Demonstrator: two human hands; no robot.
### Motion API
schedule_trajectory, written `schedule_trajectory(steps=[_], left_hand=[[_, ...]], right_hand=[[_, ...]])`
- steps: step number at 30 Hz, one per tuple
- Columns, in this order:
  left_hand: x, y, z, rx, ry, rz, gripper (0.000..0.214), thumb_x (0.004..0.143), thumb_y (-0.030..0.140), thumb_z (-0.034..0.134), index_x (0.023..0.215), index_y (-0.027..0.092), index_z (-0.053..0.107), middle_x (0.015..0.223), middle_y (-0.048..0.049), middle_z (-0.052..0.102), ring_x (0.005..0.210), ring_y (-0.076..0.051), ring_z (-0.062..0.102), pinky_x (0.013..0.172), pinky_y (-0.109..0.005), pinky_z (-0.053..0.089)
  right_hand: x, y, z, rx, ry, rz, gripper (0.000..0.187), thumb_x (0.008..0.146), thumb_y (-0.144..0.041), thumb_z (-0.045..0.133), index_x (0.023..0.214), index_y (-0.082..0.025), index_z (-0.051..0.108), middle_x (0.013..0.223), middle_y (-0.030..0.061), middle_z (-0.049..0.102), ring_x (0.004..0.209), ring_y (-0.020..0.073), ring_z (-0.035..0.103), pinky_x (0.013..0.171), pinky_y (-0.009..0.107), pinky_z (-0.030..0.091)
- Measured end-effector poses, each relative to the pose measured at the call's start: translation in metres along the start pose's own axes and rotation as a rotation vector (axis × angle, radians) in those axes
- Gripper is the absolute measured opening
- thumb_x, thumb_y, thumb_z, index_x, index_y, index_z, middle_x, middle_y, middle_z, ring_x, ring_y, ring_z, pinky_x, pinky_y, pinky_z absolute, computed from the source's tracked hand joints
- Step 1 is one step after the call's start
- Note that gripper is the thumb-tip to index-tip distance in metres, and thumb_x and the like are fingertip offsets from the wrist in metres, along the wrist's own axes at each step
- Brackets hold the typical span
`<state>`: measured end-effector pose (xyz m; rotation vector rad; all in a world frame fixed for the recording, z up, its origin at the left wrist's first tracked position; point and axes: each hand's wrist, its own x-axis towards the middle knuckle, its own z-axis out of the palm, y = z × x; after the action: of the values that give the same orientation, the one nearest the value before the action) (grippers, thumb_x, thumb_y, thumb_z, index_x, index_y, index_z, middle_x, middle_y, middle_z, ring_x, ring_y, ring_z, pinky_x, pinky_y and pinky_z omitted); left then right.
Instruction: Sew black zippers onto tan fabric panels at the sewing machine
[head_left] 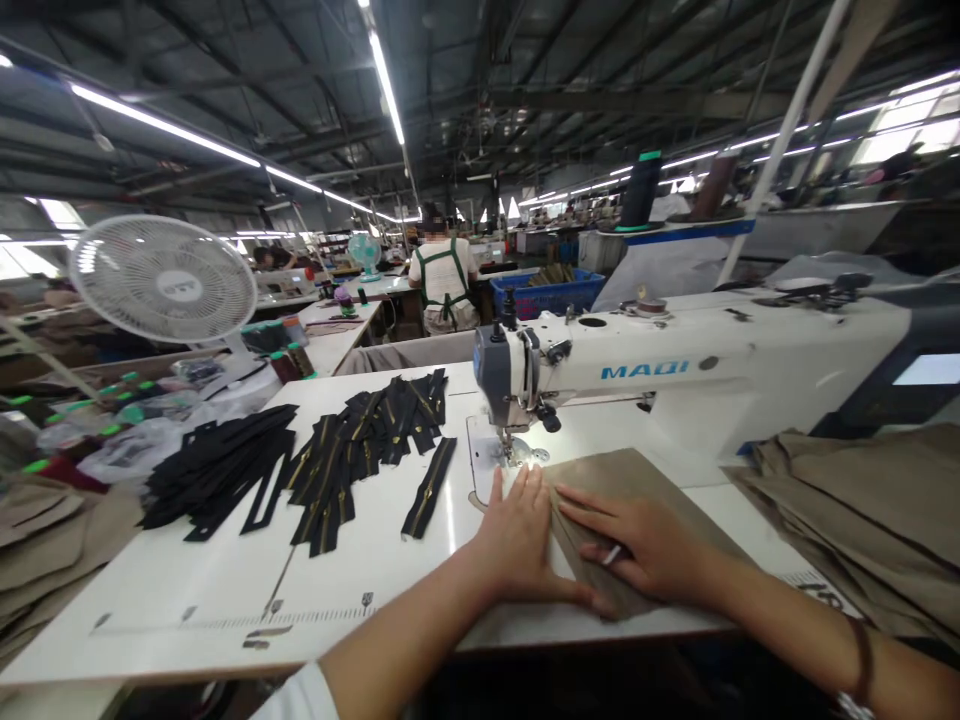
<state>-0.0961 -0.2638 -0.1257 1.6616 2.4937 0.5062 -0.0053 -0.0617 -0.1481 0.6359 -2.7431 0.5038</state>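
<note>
White sleeve [300, 696] on left arm [409, 618], dark band [865, 655] around right wrist [821, 628], pale bracelet [853, 706] (its detail blurred)

Left hand [517, 545] covers part of the cloth [637, 485] along its left edge. White item [614, 554] at right hand [652, 545] too small to identify. Machine [697, 340] and right stack [877, 500] cut off by right edge of view, left pile [45, 550] by left. Far workers [276, 258] blurred.

Surface [187, 585]: white, printed ruler marks near front edge | left: black strips [225, 465] piled, gold-toothed zippers [322, 475] heaped beside, single zipper [430, 490] apart | front: small scraps [266, 635] | centre-right: tan cloth [630, 475], sewing machine [705, 350] | far right: tan stack [862, 510], its support unclear
</note>
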Motion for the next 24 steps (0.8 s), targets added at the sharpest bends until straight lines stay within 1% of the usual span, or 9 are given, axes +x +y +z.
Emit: schedule_trajectory(steps=[3,5,8,10,12,14,18,21,24], left_hand=[[-0.02,-0.024,-0.033,0.009,0.037,-0.043,0.077,0.086,0.056,0.048,0.143,0.011,0.023,0.148,-0.0174,0.024,0.139,-0.026,0.016,0.112,-0.052,0.013],[-0.044,-0.042,-0.058,0.066,0.093,-0.113,0.053,0.095,0.041,0.037,0.141,0.016,0.03,0.148,-0.0123,0.028,0.139,-0.022,0.018,0.113,-0.051,0.008],[-0.085,-0.055,-0.078,0.099,0.046,-0.135,0.054,0.092,0.047,0.042,0.138,0.017,0.039,0.144,-0.0148,0.035,0.136,-0.028,0.027,0.11,-0.055,0.013],[-0.108,-0.051,-0.072,0.12,-0.001,-0.118,0.082,0.079,0.061,0.057,0.142,0.014,0.031,0.144,-0.0198,0.034,0.133,-0.034,0.031,0.108,-0.056,0.022],[-0.125,-0.045,-0.054,0.164,-0.006,-0.068,0.097,0.069,0.062,0.067,0.144,0.017,0.025,0.145,-0.0194,0.032,0.131,-0.037,0.032,0.106,-0.056,0.027],[-0.135,-0.042,-0.031,0.249,0.006,0.049,0.087,0.072,0.045,0.07,0.144,0.023,0.026,0.137,-0.0172,0.044,0.121,-0.036,0.044,0.098,-0.053,0.039],[-0.144,-0.049,0.003,0.435,0.107,0.117,0.068,0.08,0.013,0.056,0.142,0.028,0.03,0.121,-0.0137,0.057,0.107,-0.031,0.054,0.089,-0.047,0.047],[-0.147,-0.057,0.011,0.483,0.193,0.128,0.065,0.084,0.011,0.05,0.142,0.03,0.028,0.132,-0.0134,0.05,0.119,-0.031,0.048,0.094,-0.046,0.046],[-0.145,-0.061,0.008,0.44,0.256,0.24,0.059,0.088,0.022,0.049,0.143,0.024,0.028,0.137,-0.0147,0.046,0.125,-0.032,0.044,0.096,-0.046,0.046]], right_hand=[[-0.007,-0.005,0.007,-0.057,0.005,0.006,0.042,0.091,-0.027,0.044,0.132,-0.021,0.051,0.136,0.0101,0.044,0.105,0.0279,0.059,0.08,0.04,0.055],[-0.009,-0.01,0.012,-0.105,0.004,0.034,0.041,0.092,-0.029,0.043,0.13,-0.019,0.053,0.136,0.0106,0.043,0.102,0.03,0.061,0.074,0.043,0.056],[-0.003,-0.018,0.018,-0.136,0.012,0.082,0.041,0.091,-0.031,0.044,0.128,-0.017,0.055,0.136,0.0106,0.043,0.098,0.0324,0.062,0.071,0.047,0.057],[0.006,-0.021,0.021,-0.132,0.019,0.104,0.041,0.089,-0.03,0.047,0.127,-0.018,0.056,0.137,0.0099,0.043,0.097,0.0336,0.062,0.071,0.049,0.056],[0.016,-0.022,0.021,-0.112,0.022,0.115,0.041,0.087,-0.03,0.051,0.126,-0.019,0.057,0.136,0.01,0.043,0.099,0.0345,0.061,0.075,0.051,0.055],[0.024,-0.02,0.019,-0.078,0.013,0.106,0.041,0.086,-0.028,0.052,0.126,-0.019,0.057,0.136,0.0106,0.044,0.103,0.0341,0.06,0.082,0.051,0.053],[0.031,-0.014,0.011,-0.038,-0.042,0.084,0.04,0.088,-0.028,0.051,0.127,-0.018,0.056,0.134,0.0119,0.046,0.109,0.032,0.056,0.088,0.047,0.05],[0.031,-0.012,0.01,-0.038,-0.036,0.09,0.044,0.089,-0.035,0.054,0.128,-0.015,0.055,0.132,0.0127,0.049,0.113,0.0305,0.054,0.092,0.045,0.048],[0.031,-0.013,0.012,-0.058,-0.008,0.085,0.043,0.089,-0.037,0.054,0.124,-0.013,0.057,0.132,0.0128,0.049,0.112,0.0312,0.054,0.09,0.046,0.05]])
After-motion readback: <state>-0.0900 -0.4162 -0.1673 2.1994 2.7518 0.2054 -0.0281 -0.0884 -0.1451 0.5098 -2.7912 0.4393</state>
